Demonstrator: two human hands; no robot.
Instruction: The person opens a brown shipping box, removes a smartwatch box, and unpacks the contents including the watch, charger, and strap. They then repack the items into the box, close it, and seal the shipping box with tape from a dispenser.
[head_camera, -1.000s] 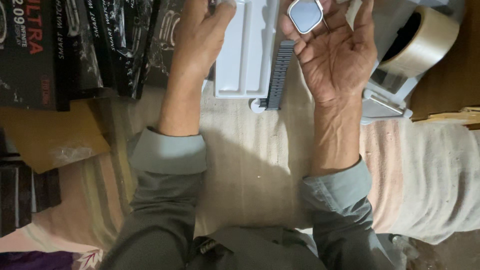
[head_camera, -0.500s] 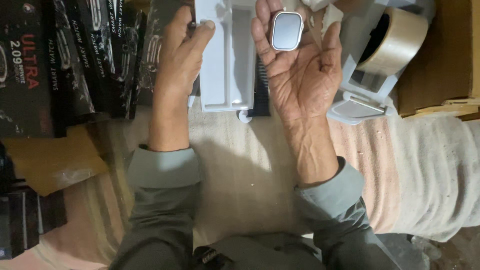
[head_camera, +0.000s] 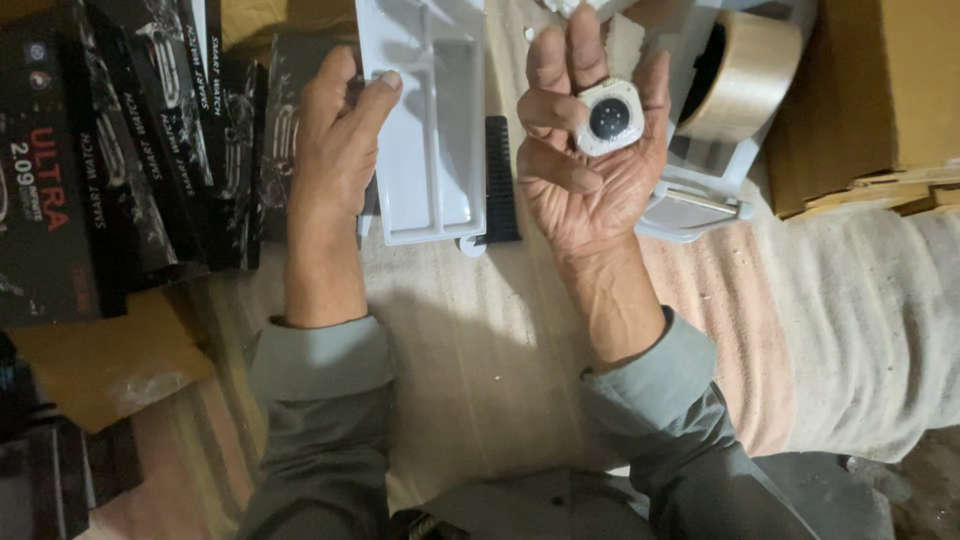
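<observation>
watch body (head_camera: 609, 117) flipped from screen up to sensor back up, thumb now curled beneath it

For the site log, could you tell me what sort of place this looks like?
Probably a small packing spot for boxed watches, set up on a cloth-covered surface. A row of black retail boxes, a tape dispenser and brown cartons surround the hands; the right hand holds a watch body.

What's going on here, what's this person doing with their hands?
A person works over a cloth-covered surface. The right hand, palm up, holds a watch body with its back showing. The left hand grips the edge of a white plastic tray. A black strap lies beside the tray, black product boxes stand at left, and a tape dispenser at right.
</observation>
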